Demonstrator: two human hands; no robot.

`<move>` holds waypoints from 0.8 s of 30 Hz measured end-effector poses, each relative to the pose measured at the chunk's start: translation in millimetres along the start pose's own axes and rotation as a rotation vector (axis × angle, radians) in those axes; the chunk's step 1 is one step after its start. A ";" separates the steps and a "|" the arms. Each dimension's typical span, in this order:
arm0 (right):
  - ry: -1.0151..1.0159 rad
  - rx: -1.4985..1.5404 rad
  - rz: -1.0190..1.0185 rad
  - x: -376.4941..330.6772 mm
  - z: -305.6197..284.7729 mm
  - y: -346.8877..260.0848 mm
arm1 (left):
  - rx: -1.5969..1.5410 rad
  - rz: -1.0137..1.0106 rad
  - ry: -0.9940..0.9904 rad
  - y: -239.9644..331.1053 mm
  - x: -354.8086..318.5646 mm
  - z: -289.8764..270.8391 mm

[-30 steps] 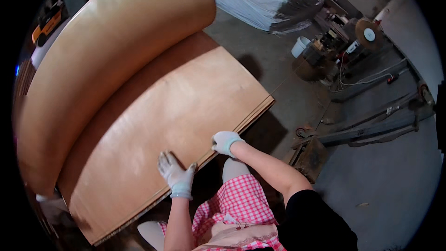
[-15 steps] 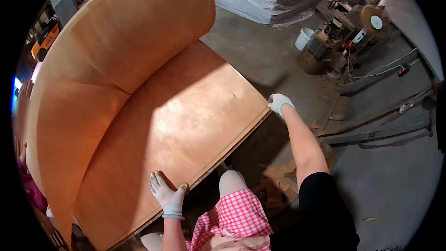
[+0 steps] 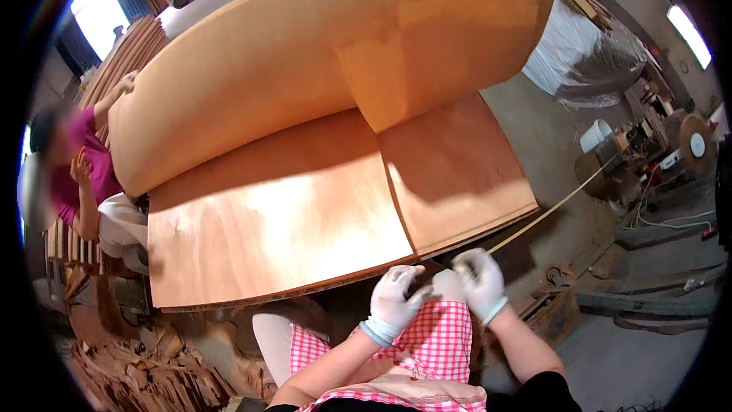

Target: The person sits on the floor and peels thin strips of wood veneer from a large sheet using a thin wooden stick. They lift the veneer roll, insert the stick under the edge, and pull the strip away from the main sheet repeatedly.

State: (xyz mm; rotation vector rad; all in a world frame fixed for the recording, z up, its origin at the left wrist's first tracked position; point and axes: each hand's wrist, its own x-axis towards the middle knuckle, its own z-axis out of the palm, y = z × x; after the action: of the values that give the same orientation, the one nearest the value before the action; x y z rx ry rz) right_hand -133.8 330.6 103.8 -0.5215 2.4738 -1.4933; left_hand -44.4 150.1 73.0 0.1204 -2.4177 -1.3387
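My left hand (image 3: 393, 299) is half spread near the wooden sheet (image 3: 282, 233); whether my right hand (image 3: 480, 282) pinches the strip (image 3: 553, 208), I cannot tell.

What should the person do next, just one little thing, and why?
Perhaps swing the right hand outward, guiding the thin strip away from the wooden sheets. The strip runs from about that hand close past the sheets' right corner, so it might catch there.
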 end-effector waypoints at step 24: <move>0.075 0.374 0.133 -20.4 -11.3 -43.2 | -0.367 -0.311 0.249 -83.2 33.2 -40.8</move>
State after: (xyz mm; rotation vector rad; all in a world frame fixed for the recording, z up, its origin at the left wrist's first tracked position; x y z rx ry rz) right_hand -110.7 329.6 147.1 -0.2316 2.1507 -1.8856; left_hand -69.1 63.8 32.5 0.5466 -1.9682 -1.7619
